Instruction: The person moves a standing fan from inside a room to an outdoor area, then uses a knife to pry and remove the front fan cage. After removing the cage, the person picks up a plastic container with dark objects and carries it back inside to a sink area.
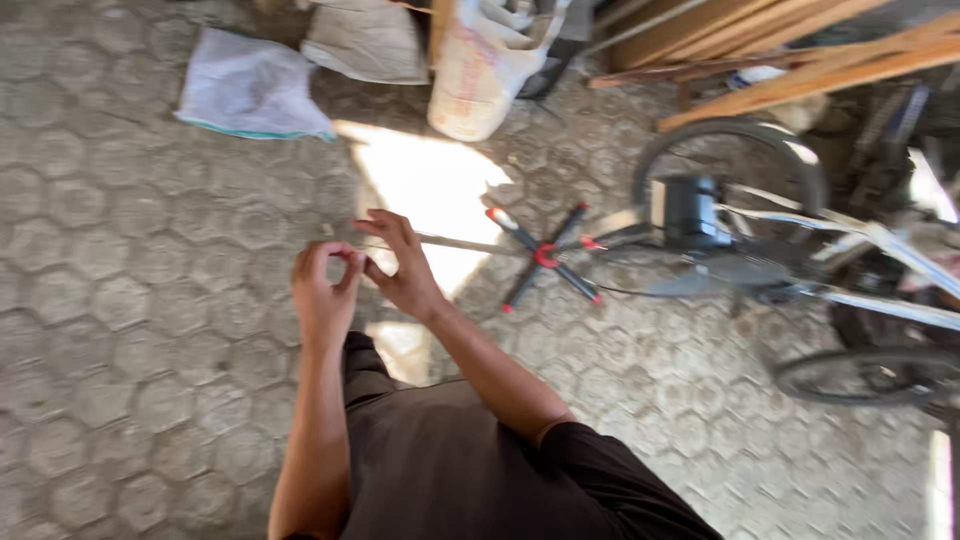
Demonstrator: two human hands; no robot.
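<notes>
My left hand (322,292) and my right hand (398,265) are raised close together over the paved ground. The fingertips of both pinch a small reddish thing (350,257), too small and blurred to name. A thin metal rod (455,243) runs from near my right hand's fingers to the right, toward a cross-shaped wrench (545,256) with black arms and red tips lying on the pavers. Whether my right hand touches the rod I cannot tell.
A bicycle (790,250) lies on its side at the right, one wheel (872,376) near the lower right. Wooden planks (800,60) lean at the top right. White sacks (250,88) and a filled bag (478,75) sit at the top. Hexagonal pavers (120,300) cover the ground.
</notes>
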